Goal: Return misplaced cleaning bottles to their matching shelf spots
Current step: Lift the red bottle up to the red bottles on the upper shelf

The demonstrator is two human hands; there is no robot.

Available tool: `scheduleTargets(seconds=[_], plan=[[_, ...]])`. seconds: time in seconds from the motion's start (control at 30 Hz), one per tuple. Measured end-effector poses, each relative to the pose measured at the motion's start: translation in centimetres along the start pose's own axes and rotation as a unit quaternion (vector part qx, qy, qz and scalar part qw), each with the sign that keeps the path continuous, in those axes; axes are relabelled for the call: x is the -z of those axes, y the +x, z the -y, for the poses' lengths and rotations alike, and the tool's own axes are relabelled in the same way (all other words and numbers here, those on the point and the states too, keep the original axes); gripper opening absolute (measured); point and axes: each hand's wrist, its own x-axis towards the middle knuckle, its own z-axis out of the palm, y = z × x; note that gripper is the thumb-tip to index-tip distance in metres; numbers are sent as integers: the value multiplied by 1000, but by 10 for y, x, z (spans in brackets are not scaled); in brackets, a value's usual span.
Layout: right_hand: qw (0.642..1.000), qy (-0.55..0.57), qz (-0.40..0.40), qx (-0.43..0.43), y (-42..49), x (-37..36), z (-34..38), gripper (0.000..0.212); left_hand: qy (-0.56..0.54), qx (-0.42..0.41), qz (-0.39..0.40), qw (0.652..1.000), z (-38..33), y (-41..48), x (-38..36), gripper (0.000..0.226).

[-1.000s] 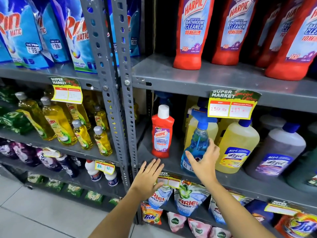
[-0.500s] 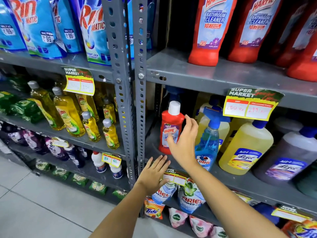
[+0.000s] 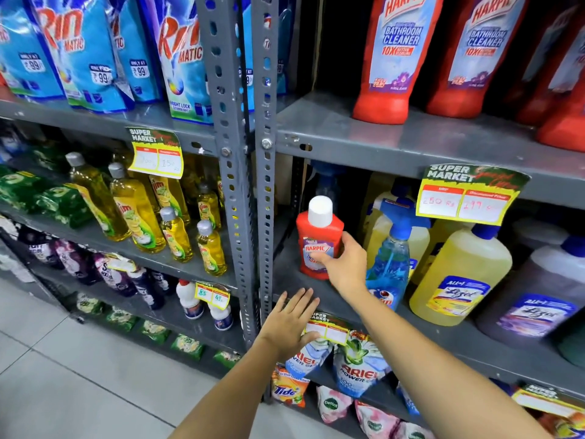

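A small red Harpic bottle (image 3: 316, 236) with a white cap stands upright at the left end of the middle shelf (image 3: 291, 280). My right hand (image 3: 343, 267) wraps its thumb and fingers around the bottle's lower label. My left hand (image 3: 289, 323) lies flat, fingers spread, on the shelf's front edge just below. To the right of the red bottle stands a blue spray bottle (image 3: 391, 264). Large red Harpic bathroom cleaner bottles (image 3: 395, 55) line the shelf above (image 3: 348, 134).
Yellow and purple Lizol jugs (image 3: 459, 274) fill the middle shelf to the right. A grey upright post (image 3: 234, 185) divides the racks. Yellow Vim bottles (image 3: 136, 213) and blue Rin pouches (image 3: 79, 52) sit left. Ariel pouches (image 3: 357, 369) lie below. Tiled floor (image 3: 63, 375) is lower left.
My right hand left the blue spray bottle, moved left, and closed around the small red Harpic bottle. My left hand stayed on the shelf edge.
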Motion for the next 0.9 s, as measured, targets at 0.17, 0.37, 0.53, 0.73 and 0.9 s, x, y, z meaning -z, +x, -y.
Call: scheduleTargets(seconds=[0.17,0.37,0.53,0.73,0.9], plan=[[987,97,-9,127,-37,58,61,46,-35,-16,-37,999,9,-8,26,69],[937,208,-65,274,-50,165,166,36,-62,-64,-291,953,11,6,159,57],[902,228,-131,343,-8,245,223,29,-77,-105,-470,873,-6,18,278,54],[944,130,-140,270,77,292,219,41,21,-89,-362,928,-11,32,311,61],[967,85,-117,212,107,288,188,36,7,-91,-374,923,-11,31,309,59]])
